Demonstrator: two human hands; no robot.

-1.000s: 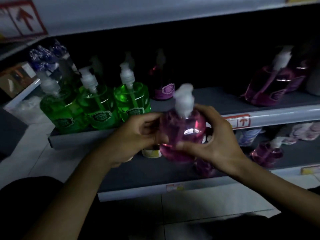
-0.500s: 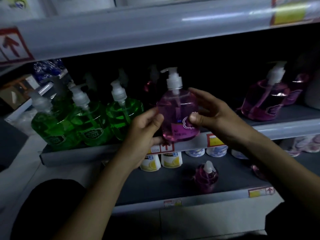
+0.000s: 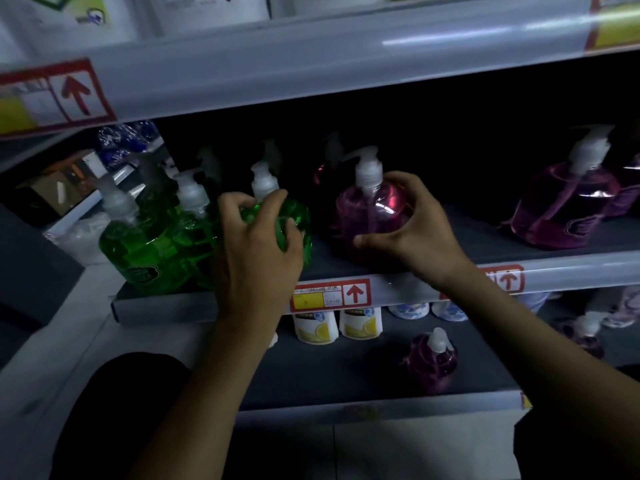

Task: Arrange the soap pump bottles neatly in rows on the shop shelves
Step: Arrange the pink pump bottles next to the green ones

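On the dark middle shelf (image 3: pixel 485 237) at frame centre, your pink soap bottle (image 3: pixel 367 216) stands upright, its white pump spout pointing left and its rounded plastic body glossy and translucent. Your right hand (image 3: pixel 415 230) curls around it. Your left hand (image 3: pixel 256 258) grips the neighbouring green bottle (image 3: pixel 294 220).
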